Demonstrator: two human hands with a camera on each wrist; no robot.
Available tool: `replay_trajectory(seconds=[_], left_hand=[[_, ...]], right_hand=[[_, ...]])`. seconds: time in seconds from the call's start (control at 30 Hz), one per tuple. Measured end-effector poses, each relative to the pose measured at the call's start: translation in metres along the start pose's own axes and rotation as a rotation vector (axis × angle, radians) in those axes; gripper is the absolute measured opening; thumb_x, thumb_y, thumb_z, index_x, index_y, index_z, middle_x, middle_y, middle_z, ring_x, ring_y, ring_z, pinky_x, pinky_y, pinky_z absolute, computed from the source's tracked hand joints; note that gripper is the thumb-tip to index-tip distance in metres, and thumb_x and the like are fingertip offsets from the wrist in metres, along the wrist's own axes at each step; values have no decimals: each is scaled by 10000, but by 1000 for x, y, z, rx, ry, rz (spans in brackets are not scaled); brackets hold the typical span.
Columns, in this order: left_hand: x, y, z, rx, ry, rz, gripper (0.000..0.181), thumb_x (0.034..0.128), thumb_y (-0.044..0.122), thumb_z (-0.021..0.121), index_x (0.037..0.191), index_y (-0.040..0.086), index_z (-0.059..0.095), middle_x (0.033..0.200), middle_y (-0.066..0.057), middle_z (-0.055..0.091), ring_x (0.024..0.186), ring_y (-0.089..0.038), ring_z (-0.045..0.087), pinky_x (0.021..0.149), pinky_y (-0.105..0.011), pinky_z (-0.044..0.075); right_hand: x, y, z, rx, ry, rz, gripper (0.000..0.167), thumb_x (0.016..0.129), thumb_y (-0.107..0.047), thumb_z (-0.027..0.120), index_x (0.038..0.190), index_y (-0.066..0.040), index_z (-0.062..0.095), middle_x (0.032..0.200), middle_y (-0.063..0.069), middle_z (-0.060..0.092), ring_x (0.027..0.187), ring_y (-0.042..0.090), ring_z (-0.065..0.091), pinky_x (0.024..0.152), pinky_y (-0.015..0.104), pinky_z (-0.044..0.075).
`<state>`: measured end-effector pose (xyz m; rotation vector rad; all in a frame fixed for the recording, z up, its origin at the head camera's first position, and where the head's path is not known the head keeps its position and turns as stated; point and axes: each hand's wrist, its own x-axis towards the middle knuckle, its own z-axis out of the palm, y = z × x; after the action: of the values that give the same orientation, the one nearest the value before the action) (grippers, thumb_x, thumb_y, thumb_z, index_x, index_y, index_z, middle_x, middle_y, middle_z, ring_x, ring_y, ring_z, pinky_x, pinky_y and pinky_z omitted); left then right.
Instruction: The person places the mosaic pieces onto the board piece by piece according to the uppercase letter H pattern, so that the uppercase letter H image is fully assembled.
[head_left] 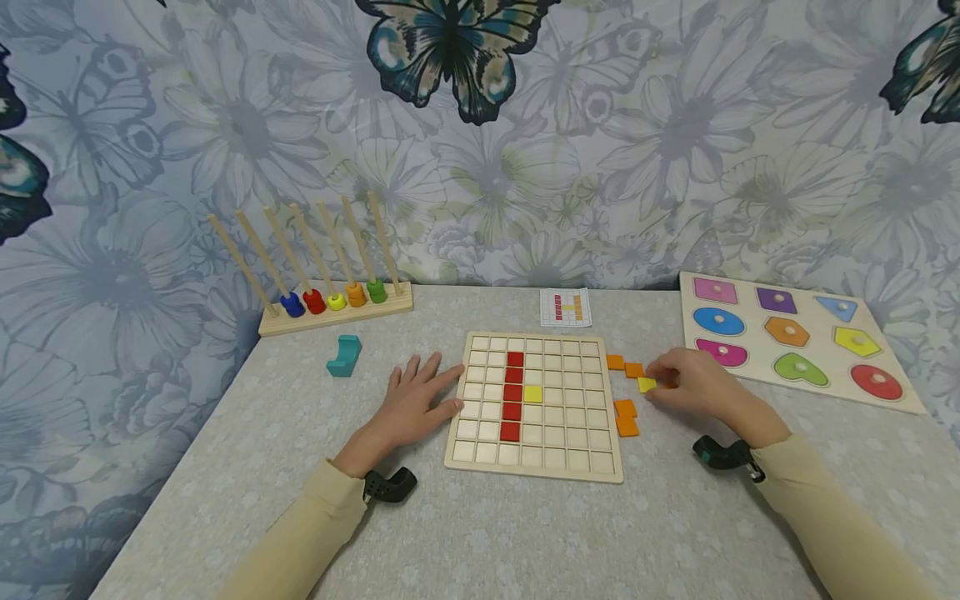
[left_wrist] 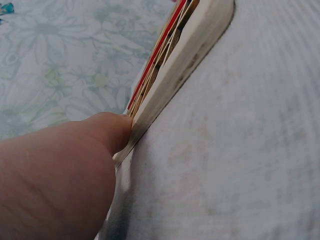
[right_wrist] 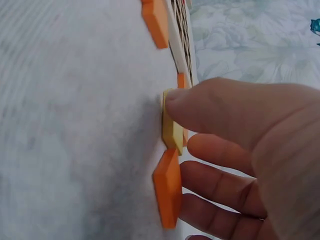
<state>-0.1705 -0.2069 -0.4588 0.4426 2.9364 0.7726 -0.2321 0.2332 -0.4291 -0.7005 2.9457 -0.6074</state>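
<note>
My right hand grips a yellow tile, thumb against its edge; one orange tile lies just beside it, another near the board

Head view bright; wrist views — dimmer, softer

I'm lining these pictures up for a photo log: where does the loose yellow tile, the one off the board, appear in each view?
Head: loose yellow tile right of centre, at the right hand.
Left wrist: not in it.
Right wrist: near the centre, touched by the thumb.
Shared landmark: the grid board, partly visible in both wrist views.
</note>
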Motion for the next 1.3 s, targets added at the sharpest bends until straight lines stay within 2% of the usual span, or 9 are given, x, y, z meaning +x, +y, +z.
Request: replay_trajectory(seconds=[0.53,0.97,1.3], left_hand=[[0,1,0,5,-10,-2,610,1029,410,580,1578,198,421,1685,-236,198,1558,-536,41,1193,-756,28],[0,-1,1,12,-10,-8,611,1029,417,577,1579,200,421,1686,-233,200,1560,-531,41,1193,-756,28],[0,-1,1,16,-4,-3,609,1027,412,581,1575,194,428,1679,-244,212,1554,-544,53,1186,-764,39]], right_hand=[[-4,7,6,-49,15,-33,273,812,-185,843,1030,-29,791,925,60,686,788,154,523,705,283,491],[-5,5,9,3,33,-66,245,810,-158,852,999,-18,783,838,15,648,752,120,507,668,243,476],[-5,-3,9,35,-12,-56,244,813,-169,845,996,-24,776,807,-14,652,722,101,532,664,236,502]])
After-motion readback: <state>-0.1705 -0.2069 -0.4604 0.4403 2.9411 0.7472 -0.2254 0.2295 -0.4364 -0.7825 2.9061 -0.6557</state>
